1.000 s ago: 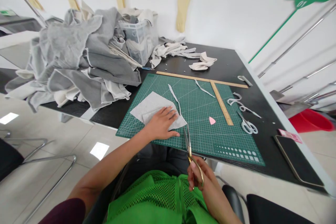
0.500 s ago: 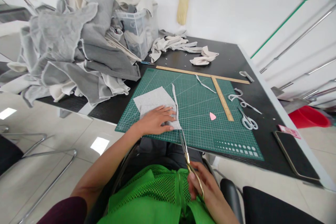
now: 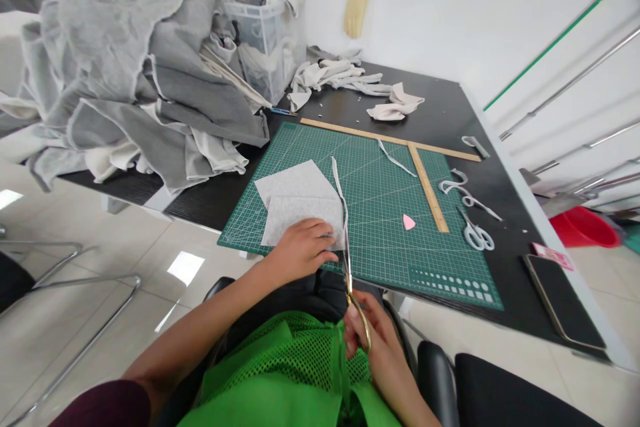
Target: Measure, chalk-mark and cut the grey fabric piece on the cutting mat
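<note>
My left hand rests on a light grey piece of cloth, its fingers stretched out near the cloth's right edge. The cloth lies on a green cutting mat, with another grey flap spread behind it. Gold-handled scissors are gripped in my right hand, just off the mat's front edge. Their blades point away from me and meet the cloth's right edge beside my left fingertips. A narrow grey strip runs along that edge and curls away at its far end.
A wooden T-shaped ruler, pink tailor's chalk and white-handled scissors lie to the right. Beyond them is a phone. Grey cloth is heaped at left, beside a clear plastic bin.
My right hand has moved the scissors forward and slightly left, so the blades reach further along the cloth's edge. My left hand has slid back toward the cloth's near edge. The view has shifted slightly.
</note>
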The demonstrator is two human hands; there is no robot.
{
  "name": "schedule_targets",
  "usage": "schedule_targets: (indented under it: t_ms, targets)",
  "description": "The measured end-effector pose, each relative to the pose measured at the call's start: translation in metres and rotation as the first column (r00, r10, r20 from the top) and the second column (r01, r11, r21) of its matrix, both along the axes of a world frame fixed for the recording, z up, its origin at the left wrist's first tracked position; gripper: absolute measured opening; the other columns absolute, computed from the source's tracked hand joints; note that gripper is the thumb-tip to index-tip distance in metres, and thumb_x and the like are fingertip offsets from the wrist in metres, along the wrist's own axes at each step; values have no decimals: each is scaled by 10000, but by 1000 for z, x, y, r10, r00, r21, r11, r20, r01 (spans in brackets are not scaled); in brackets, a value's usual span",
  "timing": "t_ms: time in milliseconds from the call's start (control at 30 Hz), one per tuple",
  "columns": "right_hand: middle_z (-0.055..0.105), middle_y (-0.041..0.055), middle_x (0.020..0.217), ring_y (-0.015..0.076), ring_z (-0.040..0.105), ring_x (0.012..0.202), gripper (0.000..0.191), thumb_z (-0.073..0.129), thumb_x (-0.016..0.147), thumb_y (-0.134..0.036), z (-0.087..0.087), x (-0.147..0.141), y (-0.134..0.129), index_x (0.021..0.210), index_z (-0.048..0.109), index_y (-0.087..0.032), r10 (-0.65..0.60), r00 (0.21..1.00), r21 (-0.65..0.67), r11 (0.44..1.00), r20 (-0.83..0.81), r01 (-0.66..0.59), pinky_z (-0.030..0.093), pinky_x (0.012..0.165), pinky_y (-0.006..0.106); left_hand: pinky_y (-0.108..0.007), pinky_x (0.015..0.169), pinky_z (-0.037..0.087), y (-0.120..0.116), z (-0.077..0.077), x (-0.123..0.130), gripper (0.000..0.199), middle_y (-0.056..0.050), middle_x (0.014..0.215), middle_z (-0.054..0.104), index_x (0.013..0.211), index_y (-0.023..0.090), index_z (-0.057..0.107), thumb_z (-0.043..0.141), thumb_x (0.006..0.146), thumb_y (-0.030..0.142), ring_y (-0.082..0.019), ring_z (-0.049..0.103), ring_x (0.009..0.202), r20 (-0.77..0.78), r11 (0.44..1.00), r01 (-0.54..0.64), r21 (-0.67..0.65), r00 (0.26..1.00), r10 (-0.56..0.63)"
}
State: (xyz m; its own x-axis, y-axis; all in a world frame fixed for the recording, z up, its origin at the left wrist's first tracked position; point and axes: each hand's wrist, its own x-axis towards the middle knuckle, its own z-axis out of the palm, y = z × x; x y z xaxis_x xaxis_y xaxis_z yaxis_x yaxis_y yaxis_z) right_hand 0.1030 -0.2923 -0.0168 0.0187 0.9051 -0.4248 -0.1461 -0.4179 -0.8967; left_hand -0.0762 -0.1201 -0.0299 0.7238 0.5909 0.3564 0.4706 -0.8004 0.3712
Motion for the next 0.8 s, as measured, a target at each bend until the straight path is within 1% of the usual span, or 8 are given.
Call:
schedule_targets:
  t_ms: [100, 167, 300, 400, 467, 533, 633, 800]
  targets:
    - [526, -68, 603, 116, 485, 499, 497, 656, 904, -629, -3, -4, -4, 1139, 568, -200, -20, 1000, -1, 1000, 12, 20, 402, 501, 242, -395, 999, 515, -6, -4, 9, 222, -38, 1140, 712, 1038, 217, 750, 685, 947, 409, -229, 607, 1142, 61, 995, -93, -44, 994, 96]
    - [527, -68, 609, 114, 481, 497, 489, 660, 905, -620, -4, -4, -7, 1148, 573, -205, -38, 999, -4, 999, -4, 38, 401, 494, 239, -390, 972, 511, -10, -6, 13, 186, -28, 1095, 723, 1022, 219, 749, 664, 965, 376, -221, 609, 1105, 75, 993, -112, -25, 991, 113]
    - [538, -63, 630, 108, 475, 497, 458, 682, 905, -591, -3, -4, -7, 1151, 586, -217, -69, 997, -26, 997, -41, 68, 400, 496, 238, -378, 887, 499, -17, -7, 14, 168, -28, 1073, 730, 1073, 214, 716, 575, 1019, 287, -210, 612, 1042, 40, 992, -73, 104, 997, 69]
    - [527, -68, 616, 105, 461, 477, 474, 683, 895, -611, -3, -5, -6, 1140, 595, -215, -79, 995, -35, 996, -64, 77, 380, 477, 236, -382, 831, 478, -22, -8, 12, 164, -43, 1087, 721, 1114, 203, 686, 554, 1021, 231, -207, 610, 1007, -3, 975, -80, 209, 997, 83]
    - [520, -70, 612, 105, 459, 475, 478, 685, 892, -615, -2, -6, -6, 1137, 596, -214, -72, 996, -34, 997, -59, 70, 381, 477, 237, -382, 804, 461, -24, -9, 11, 149, -47, 1070, 715, 1092, 198, 678, 550, 1019, 217, -201, 607, 977, -23, 963, -77, 257, 996, 86]
    - [515, -73, 612, 105, 459, 479, 473, 680, 899, -611, -2, -7, -7, 1140, 592, -214, -64, 997, -29, 998, -47, 62, 386, 483, 238, -378, 777, 443, -25, -9, 11, 145, -41, 1027, 711, 1071, 200, 674, 538, 1025, 216, -193, 601, 933, -37, 956, -60, 289, 997, 74]
    - [521, -73, 609, 105, 463, 489, 461, 661, 920, -598, -2, -7, -8, 1148, 585, -206, -62, 998, -18, 998, -27, 61, 390, 498, 240, -369, 724, 416, -26, -9, 12, 156, -30, 931, 695, 1103, 204, 666, 528, 1035, 229, -184, 584, 859, -57, 945, -29, 325, 997, 50]
    - [520, -72, 605, 107, 461, 484, 497, 666, 904, -623, -3, -10, -10, 1140, 583, -194, -85, 996, -21, 996, -35, 84, 385, 494, 245, -366, 725, 399, -26, -8, 13, 142, -35, 895, 688, 1043, 190, 670, 535, 1037, 234, -191, 583, 877, -60, 936, -3, 351, 998, 26]
